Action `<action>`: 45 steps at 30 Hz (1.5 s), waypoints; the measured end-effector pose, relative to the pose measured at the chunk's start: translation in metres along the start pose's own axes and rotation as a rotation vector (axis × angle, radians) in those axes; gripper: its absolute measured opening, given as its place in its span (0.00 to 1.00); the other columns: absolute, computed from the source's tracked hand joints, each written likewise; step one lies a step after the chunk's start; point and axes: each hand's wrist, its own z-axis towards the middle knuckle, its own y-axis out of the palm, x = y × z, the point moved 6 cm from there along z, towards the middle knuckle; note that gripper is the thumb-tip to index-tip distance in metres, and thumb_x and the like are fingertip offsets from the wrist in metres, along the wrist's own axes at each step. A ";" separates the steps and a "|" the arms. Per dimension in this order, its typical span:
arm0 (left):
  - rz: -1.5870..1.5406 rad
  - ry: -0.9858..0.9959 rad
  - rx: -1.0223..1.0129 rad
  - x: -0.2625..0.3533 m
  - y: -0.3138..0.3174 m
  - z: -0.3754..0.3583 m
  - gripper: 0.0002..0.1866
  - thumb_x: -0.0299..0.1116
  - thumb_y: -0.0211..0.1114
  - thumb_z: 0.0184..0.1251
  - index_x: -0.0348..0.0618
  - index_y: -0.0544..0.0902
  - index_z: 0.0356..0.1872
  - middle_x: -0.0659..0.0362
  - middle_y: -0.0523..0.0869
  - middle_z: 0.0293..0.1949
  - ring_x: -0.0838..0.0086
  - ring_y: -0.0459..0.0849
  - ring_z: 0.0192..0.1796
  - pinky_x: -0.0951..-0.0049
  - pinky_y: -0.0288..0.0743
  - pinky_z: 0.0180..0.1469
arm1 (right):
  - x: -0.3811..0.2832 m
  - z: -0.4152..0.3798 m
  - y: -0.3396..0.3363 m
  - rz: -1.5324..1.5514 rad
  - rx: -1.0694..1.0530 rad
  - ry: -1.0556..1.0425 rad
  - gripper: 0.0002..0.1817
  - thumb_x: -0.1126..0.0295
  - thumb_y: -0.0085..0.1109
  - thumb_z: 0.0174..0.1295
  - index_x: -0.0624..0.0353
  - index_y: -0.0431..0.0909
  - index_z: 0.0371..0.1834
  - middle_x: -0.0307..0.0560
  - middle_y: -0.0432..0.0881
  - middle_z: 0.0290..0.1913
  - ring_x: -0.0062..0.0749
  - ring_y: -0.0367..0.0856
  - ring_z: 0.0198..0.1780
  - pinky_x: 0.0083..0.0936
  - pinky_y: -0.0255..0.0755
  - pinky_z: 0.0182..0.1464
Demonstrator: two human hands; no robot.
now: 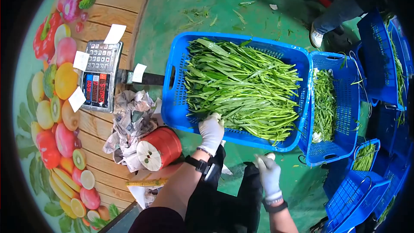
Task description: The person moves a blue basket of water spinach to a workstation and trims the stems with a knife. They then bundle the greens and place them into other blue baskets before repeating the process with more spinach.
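Note:
A large blue basket holds a thick layer of long green leafy stems. At its near rim is my left hand in a white glove, fingers curled at the edge of the greens; what they hold, if anything, is hidden. My right hand, also gloved, hangs below the basket over the green floor, apart from it, with its fingers bent together and slightly blurred. Left of the basket stands a scale display with lit red digits.
Crumpled newspaper and a red spool lie left of my left arm. Another blue basket with greens adjoins on the right, with several more beyond. A person's leg and shoe show at upper right.

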 end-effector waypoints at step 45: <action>-0.025 0.145 0.083 -0.003 -0.031 -0.001 0.06 0.33 0.66 0.59 0.46 0.88 0.36 0.56 0.87 0.35 0.59 0.82 0.43 0.61 0.72 0.49 | 0.058 0.223 0.076 0.649 0.304 0.451 0.10 0.65 0.64 0.64 0.57 0.80 0.29 0.38 0.79 0.21 0.20 0.69 0.18 0.19 0.61 0.20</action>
